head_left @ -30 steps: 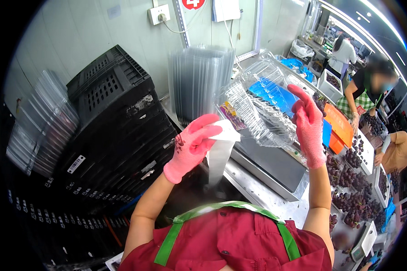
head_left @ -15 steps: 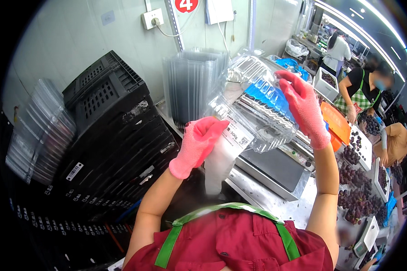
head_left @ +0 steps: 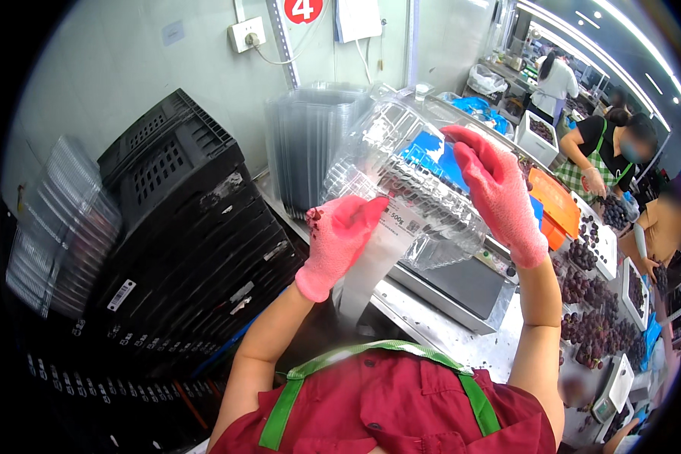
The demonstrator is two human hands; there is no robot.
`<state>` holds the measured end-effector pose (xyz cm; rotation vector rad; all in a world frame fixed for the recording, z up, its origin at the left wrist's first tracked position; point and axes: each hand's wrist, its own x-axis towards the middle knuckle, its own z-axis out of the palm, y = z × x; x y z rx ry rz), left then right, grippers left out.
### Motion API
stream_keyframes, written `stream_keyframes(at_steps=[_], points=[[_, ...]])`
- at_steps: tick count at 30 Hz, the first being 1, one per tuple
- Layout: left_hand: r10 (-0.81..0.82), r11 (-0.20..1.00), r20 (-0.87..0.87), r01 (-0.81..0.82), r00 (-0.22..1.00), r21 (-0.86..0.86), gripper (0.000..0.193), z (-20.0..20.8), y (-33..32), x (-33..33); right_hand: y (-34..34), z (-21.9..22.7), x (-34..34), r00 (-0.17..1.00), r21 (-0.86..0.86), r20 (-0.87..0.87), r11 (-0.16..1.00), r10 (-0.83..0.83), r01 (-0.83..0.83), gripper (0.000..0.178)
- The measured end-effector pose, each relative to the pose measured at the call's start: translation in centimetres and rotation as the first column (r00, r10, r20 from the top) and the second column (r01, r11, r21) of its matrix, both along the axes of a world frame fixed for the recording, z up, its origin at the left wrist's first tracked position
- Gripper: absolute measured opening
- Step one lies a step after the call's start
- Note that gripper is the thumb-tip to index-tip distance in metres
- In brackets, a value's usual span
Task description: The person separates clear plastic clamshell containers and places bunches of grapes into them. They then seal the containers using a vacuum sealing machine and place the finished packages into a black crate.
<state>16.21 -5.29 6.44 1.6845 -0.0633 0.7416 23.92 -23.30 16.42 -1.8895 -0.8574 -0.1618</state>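
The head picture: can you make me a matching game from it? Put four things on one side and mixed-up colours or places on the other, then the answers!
Things
1. Crates
2. Gloves
3. Label strip
4. Plug

Colours and places
A. White, at the left hand
B. In the wall socket
C. Black and stacked
D. Pink

Right pairs: 1-C, 2-D, 3-A, 4-B

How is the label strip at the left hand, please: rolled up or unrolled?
Unrolled where it shows: the label strip hangs as a long pale band from beside the left hand down past the wrist.
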Motion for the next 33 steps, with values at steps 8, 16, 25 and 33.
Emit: stream_keyframes(at_steps=[8, 16, 25, 33], points=[[0.414, 0.619, 0.046, -0.318, 0.909, 0.718, 0.041, -0.9, 1.3, -0.1, -0.9, -0.6, 0.3, 0.986, 0.023, -0.100, 0.990, -0.136, 0.139, 0.024], [0.148, 0.983, -0.010, -0.146, 0.989, 0.113, 0.020, -5.7, 3.3, -7.2, 0.1, 2.8, 0.6, 0.936, 0.774, 0.242, 0.633, -0.255, -0.028, 0.028], [0.357, 0.813, 0.229, -0.180, 0.906, -0.553, 0.063, -5.4, 4.3, -15.9, 20.1, 14.2, -4.2, 0.527, 0.483, 0.848, 0.479, -0.050, -0.733, 0.024], [0.279, 0.671, -0.034, -0.220, 0.960, -0.708, 0.035, -8.6, 4.7, -20.9, 36.7, 18.9, -18.8, -0.129, -0.224, 0.975, 0.811, 0.184, -0.540, 0.015]])
